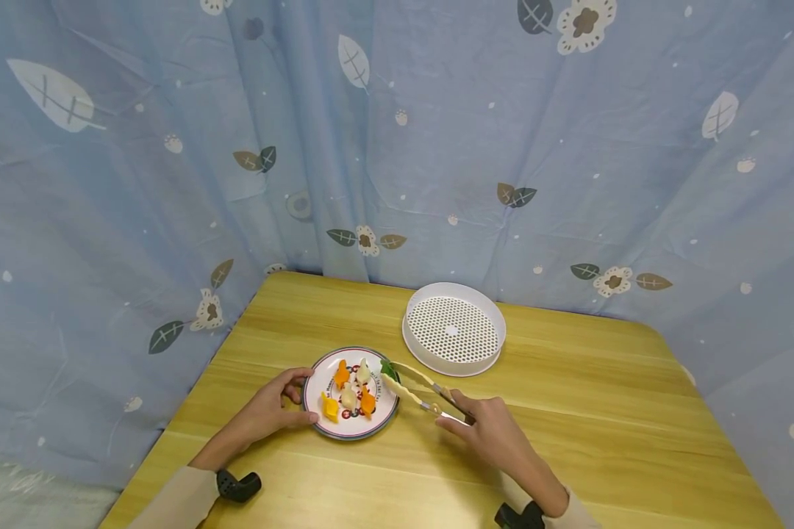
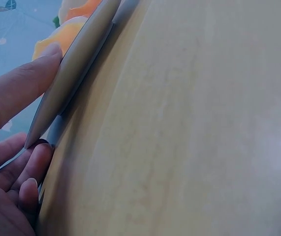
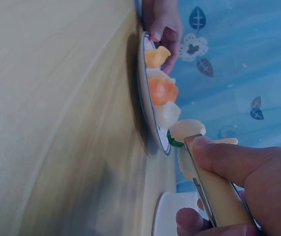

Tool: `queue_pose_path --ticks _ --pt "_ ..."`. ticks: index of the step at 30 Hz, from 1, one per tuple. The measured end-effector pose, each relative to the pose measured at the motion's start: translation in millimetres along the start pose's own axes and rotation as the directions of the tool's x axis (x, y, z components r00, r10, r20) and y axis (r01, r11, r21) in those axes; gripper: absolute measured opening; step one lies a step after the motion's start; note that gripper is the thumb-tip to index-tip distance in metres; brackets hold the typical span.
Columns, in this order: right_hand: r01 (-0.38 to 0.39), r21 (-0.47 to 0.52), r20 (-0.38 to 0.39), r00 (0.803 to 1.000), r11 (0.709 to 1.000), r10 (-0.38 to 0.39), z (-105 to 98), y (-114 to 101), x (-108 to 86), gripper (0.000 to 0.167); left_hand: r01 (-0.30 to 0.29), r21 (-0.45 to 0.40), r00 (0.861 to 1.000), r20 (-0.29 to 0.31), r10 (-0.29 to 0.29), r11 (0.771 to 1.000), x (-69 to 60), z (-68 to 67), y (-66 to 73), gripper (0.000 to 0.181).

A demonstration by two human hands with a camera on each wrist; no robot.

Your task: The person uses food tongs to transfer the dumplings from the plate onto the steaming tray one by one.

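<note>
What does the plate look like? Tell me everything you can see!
The round plate looks like ceramic or plastic: white, with a dark-lined rim and printed red marks and lettering. It sits face up on the wood-grain table. The left hand grips its left edge, and five orange, yellow and cream dumplings rest on it.

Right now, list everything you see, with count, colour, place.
Table: one, yellow, foreground
Curtain: one, blue, behind table
Pale surface: one, whitish, bottom left
Perforated tray: one, white, table's far side
Plate: one, white, on table
Small pieces: five (two orange, two cream, one yellow), on plate
Tongs: one, cream and silver, plate's right
Green piece: one, green, at tongs' tips
Wrist devices: two, black, on wrists
Sleeves: two, beige, bottom edge
Left hand: one, gripping plate
Right hand: one, holding tongs
</note>
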State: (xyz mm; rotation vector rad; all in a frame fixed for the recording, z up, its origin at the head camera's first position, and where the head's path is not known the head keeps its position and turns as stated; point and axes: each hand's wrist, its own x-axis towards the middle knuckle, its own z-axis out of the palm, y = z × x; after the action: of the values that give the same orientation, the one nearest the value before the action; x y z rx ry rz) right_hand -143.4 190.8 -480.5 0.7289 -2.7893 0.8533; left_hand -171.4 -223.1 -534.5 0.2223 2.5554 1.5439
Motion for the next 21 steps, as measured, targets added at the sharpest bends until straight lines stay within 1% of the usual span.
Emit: queue_pose_path --ticks 5,8,10,11,15,17,21 --pt "-0.002 0.010 -0.032 0.999 1.000 0.002 -5 2 1.5 0.044 0.003 0.008 1.000 -0.006 -0.003 1.000 0.2 0.7 -0.2 0.084" --pt "-0.015 -0.003 -0.036 0.999 1.000 0.015 -9 3 2.2 0.037 0.001 0.008 1.000 -0.005 -0.001 1.000 0.7 0.8 0.3 0.084" --pt "-0.031 -0.007 -0.030 0.999 0.999 0.031 -13 4 2.8 0.038 0.001 0.009 1.000 -0.004 0.000 1.000 0.9 0.9 0.4 0.084" --pt "-0.040 -0.005 -0.026 0.999 0.999 0.040 -14 5 3.0 0.039 0.000 0.010 1.000 -0.004 0.000 1.000 0.9 1.0 0.4 0.084" --pt "-0.072 0.010 -0.025 0.997 0.997 0.072 -20 7 3.8 0.059 0.004 0.008 1.000 -0.003 -0.004 1.000 0.6 1.1 0.0 0.085" --pt "-0.074 0.015 -0.032 0.997 0.997 0.075 -22 8 4.3 0.062 0.009 0.005 1.000 -0.004 -0.009 1.000 0.2 1.0 0.0 0.085" --pt "-0.057 0.006 -0.056 0.997 0.998 0.058 -26 10 5.8 0.062 0.017 0.009 1.000 -0.011 -0.017 1.000 -0.3 0.7 0.3 0.085"
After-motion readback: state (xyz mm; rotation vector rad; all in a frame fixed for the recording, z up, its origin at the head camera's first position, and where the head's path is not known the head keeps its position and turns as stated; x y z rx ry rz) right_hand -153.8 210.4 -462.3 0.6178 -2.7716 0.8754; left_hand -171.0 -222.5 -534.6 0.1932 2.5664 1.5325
